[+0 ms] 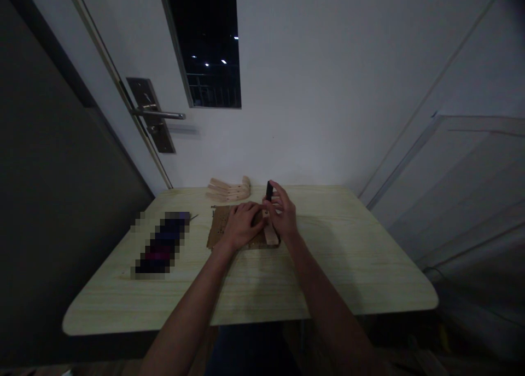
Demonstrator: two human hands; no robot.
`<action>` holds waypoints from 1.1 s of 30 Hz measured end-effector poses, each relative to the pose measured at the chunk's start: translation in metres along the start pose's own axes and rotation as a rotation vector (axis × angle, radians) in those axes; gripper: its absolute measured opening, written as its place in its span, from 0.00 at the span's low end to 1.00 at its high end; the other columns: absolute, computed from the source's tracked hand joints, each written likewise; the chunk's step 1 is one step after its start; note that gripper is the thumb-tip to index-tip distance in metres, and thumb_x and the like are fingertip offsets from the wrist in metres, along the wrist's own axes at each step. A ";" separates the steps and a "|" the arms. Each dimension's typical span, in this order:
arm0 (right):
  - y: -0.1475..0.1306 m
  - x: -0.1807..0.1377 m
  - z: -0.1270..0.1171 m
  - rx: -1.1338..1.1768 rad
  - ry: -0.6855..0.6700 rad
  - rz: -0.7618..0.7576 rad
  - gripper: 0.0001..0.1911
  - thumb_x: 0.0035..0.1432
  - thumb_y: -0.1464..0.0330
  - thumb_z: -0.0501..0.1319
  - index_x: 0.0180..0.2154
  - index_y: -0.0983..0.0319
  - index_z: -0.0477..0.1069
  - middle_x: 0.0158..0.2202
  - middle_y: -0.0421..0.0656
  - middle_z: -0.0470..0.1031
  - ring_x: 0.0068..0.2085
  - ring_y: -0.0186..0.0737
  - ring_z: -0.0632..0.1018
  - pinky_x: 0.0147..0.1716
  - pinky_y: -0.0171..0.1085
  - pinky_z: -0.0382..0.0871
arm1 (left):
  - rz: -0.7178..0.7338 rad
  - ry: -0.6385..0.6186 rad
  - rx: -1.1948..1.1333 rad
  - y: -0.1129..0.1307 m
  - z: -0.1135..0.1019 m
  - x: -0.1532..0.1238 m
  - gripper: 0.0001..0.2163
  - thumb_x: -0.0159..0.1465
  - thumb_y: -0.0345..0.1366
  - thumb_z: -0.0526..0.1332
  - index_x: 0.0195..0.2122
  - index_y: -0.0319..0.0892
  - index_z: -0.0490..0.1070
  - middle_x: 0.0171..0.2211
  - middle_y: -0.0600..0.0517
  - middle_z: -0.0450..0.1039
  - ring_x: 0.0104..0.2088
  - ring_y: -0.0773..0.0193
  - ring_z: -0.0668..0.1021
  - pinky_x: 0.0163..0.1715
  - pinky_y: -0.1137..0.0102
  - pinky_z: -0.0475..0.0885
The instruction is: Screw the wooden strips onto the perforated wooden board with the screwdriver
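A light wooden piece (270, 233) with a small hole near its upper part lies at the right end of a worn brown cardboard sheet (216, 228). My left hand (244, 224) rests low over the cardboard, its thumb and index finger closed against the wooden piece's left side. In my right hand (284, 212) a tool with a black handle (269, 191) stands nearly upright over the upper part of that piece. Its tip is hidden by my fingers, so its exact kind does not show.
Several similar wooden pieces (229, 190) lie grouped at the table's back edge. A blurred-out dark object (164, 244) sits on the left, with a thin metal shaft (194, 218) beside it. Behind the pale table (353, 277) rises a white door with a lever handle (162, 114).
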State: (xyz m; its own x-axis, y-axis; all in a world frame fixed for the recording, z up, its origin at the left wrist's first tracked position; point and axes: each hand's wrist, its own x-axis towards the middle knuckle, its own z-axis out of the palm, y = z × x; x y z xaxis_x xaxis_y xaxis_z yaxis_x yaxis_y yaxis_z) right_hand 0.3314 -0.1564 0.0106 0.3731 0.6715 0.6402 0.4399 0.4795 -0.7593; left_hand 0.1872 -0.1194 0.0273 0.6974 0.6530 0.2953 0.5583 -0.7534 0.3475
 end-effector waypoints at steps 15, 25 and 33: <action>-0.002 0.000 -0.001 0.000 -0.024 0.039 0.25 0.60 0.62 0.59 0.59 0.54 0.63 0.45 0.45 0.75 0.34 0.35 0.78 0.31 0.35 0.77 | 0.000 0.003 0.002 -0.001 0.000 0.000 0.16 0.66 0.43 0.56 0.53 0.44 0.68 0.53 0.47 0.71 0.54 0.53 0.71 0.55 0.55 0.64; -0.008 -0.001 -0.006 0.106 -0.074 0.036 0.24 0.64 0.60 0.55 0.60 0.54 0.59 0.44 0.47 0.77 0.39 0.38 0.80 0.36 0.37 0.78 | -0.016 -0.009 0.000 0.002 -0.003 -0.001 0.17 0.67 0.43 0.55 0.54 0.45 0.68 0.54 0.48 0.71 0.55 0.52 0.70 0.55 0.56 0.63; -0.004 0.001 -0.005 0.092 -0.068 0.080 0.26 0.61 0.59 0.59 0.60 0.53 0.61 0.42 0.45 0.76 0.36 0.37 0.80 0.30 0.34 0.77 | -0.014 -0.017 0.000 0.002 -0.003 0.000 0.16 0.67 0.44 0.54 0.53 0.45 0.68 0.53 0.48 0.71 0.54 0.53 0.71 0.55 0.56 0.63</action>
State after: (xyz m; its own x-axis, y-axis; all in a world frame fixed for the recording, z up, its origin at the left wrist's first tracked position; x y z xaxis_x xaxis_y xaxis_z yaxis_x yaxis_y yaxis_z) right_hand 0.3341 -0.1604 0.0143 0.3468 0.7449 0.5700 0.3325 0.4706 -0.8173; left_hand 0.1872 -0.1209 0.0303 0.6974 0.6618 0.2751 0.5680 -0.7444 0.3510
